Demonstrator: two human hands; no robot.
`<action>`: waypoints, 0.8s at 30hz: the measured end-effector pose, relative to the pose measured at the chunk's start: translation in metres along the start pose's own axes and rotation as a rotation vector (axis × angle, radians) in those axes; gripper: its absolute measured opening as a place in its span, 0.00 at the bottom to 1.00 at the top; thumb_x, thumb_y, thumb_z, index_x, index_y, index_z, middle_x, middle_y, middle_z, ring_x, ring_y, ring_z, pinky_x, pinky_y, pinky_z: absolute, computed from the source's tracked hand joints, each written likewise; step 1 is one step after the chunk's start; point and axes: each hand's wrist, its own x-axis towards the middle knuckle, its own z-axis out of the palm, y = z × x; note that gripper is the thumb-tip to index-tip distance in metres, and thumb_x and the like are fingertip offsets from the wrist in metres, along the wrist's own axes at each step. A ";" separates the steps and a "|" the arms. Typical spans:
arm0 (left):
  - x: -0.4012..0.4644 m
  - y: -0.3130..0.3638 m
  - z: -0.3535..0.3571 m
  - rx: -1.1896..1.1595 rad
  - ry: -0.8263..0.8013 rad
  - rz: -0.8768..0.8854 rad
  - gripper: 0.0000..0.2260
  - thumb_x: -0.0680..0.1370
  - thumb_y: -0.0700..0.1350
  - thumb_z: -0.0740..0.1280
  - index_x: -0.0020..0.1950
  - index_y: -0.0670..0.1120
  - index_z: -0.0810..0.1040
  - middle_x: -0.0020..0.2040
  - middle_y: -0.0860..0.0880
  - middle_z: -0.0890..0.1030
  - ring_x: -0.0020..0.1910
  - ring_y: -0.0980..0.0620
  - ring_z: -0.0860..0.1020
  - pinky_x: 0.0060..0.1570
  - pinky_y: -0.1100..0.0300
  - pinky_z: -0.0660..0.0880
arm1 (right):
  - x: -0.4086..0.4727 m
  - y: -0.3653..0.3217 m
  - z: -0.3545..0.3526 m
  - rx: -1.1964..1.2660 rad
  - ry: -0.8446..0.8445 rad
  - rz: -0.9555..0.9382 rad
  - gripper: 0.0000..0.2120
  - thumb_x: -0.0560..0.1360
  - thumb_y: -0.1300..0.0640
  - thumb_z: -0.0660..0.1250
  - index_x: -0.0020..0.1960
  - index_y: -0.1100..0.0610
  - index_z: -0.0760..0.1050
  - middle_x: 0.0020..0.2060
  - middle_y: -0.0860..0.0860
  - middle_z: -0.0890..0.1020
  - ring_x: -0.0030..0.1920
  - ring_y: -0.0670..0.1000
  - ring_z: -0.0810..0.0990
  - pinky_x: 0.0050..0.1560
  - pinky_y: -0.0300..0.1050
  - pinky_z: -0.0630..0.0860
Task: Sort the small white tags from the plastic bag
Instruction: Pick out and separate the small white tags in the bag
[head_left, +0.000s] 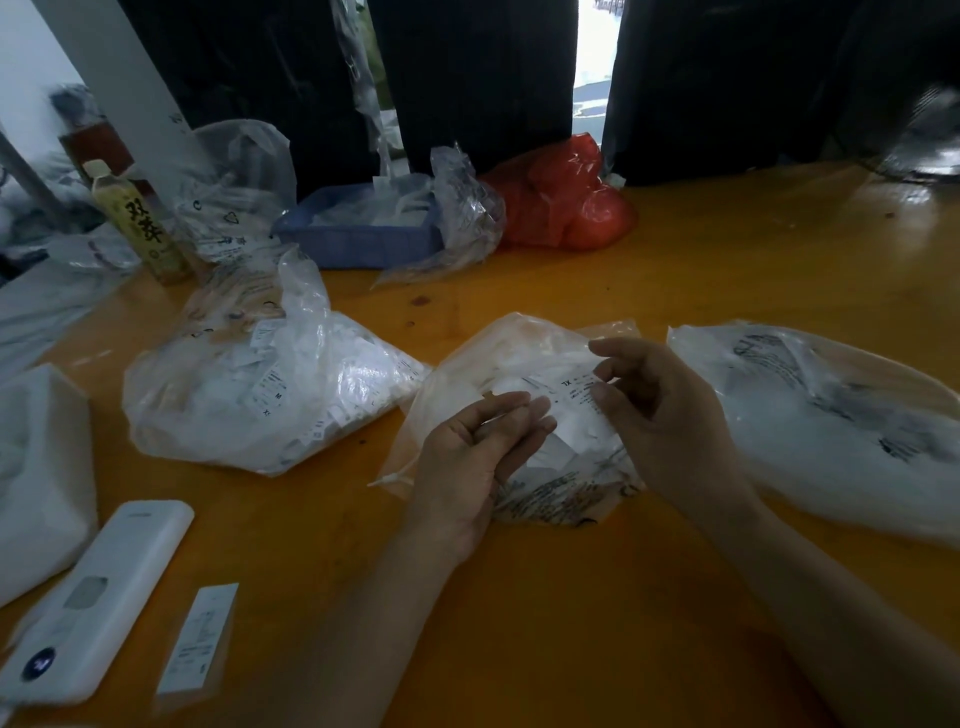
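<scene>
Fingers of the right hand pinch a white tag above the plastic bag at table centre; the left hand lies relaxed, fingers straight. Risk: thin tags cling together, causing missorting.

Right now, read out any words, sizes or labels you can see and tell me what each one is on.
"XL": white tag between the hands, seen upside down.
"M": tag in the left plastic bag.
"双萃": label of the drink bottle.
Print on the other bags, the white device and the paper strip: too blurred.
</scene>
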 end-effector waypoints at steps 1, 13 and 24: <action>0.000 0.000 0.000 0.011 0.001 0.007 0.18 0.67 0.43 0.79 0.55 0.39 0.85 0.55 0.37 0.87 0.55 0.41 0.87 0.51 0.60 0.84 | 0.000 0.000 0.000 -0.016 0.004 -0.006 0.18 0.79 0.59 0.69 0.63 0.40 0.73 0.49 0.38 0.80 0.47 0.45 0.82 0.45 0.35 0.79; -0.004 0.006 0.003 0.189 0.012 0.090 0.25 0.62 0.52 0.83 0.55 0.43 0.86 0.53 0.40 0.88 0.54 0.44 0.88 0.52 0.61 0.83 | -0.003 -0.003 0.000 -0.114 -0.086 -0.014 0.16 0.79 0.61 0.69 0.62 0.44 0.74 0.48 0.40 0.80 0.46 0.43 0.81 0.46 0.31 0.77; -0.011 0.005 0.002 0.524 0.036 0.201 0.16 0.70 0.59 0.77 0.54 0.54 0.87 0.48 0.50 0.90 0.50 0.51 0.88 0.44 0.58 0.85 | -0.002 -0.005 -0.001 -0.280 -0.169 -0.127 0.16 0.79 0.63 0.70 0.65 0.53 0.77 0.47 0.36 0.78 0.47 0.41 0.81 0.49 0.32 0.78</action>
